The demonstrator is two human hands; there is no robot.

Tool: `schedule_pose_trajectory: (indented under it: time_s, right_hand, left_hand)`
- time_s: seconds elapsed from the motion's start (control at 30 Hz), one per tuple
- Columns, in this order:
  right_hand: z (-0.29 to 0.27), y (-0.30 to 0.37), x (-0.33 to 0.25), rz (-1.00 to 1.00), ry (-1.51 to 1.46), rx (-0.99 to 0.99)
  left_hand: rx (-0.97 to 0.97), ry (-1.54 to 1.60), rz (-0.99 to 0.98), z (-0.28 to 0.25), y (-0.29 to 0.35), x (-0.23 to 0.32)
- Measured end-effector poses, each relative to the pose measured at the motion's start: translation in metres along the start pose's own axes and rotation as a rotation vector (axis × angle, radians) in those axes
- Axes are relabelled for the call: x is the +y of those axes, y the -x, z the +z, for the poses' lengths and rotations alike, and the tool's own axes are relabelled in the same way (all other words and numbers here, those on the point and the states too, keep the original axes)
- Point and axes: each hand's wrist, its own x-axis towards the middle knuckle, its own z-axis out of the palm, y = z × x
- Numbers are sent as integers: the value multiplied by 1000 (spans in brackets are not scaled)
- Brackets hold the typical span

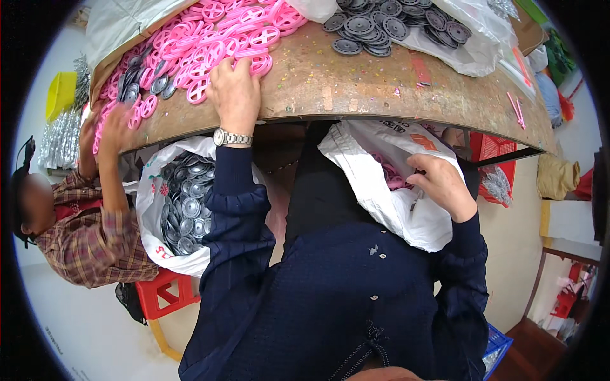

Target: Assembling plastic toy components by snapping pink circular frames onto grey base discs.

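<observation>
My left hand (235, 92), with a metal watch at its wrist, reaches onto the table. Its bent fingers close on one of the pink spoked plastic rings (264, 36) at the near edge of a large pile. My right hand (440, 181) is over the mouth of a white woven sack (406, 219) at my lap. Its fingers and thumb are apart, and nothing shows between them. More pink pieces (389, 173) lie inside that sack, partly hidden by its folds.
Dark grey plastic discs (394, 26) are heaped at the table's far right, with others in a white sack (147, 213) at lower left. A co-worker (101, 235) reaches toward the pile from the left. Red baskets (494, 147) stand under the table (356, 82) at right.
</observation>
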Motion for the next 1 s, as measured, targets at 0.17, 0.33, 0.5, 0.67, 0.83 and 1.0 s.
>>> schedule_pose_trajectory:
  time_s: [0.17, 0.33, 0.5, 0.67, 0.83, 1.0]
  right_hand:
    - [-12, -10, -19, -56, -88, 57]
    - [-25, -26, -47, -91, -242, 64]
    - [-25, -56, -63, -169, -457, 144]
    - [-25, -100, -78, -84, -710, 171]
    - [-14, -135, -86, -37, -765, 111]
    - [-3, -153, -94, -3, -821, 159]
  left_hand:
    - [50, 17, 69, 12, 0, -11]
    - [132, 202, 223, 10, 4, -6]
    - [183, 324, 362, -1, 12, 11]
    - [134, 520, 517, -15, 25, 44]
    - [124, 629, 498, -6, 31, 49]
    - [105, 680, 502, -10, 35, 51]
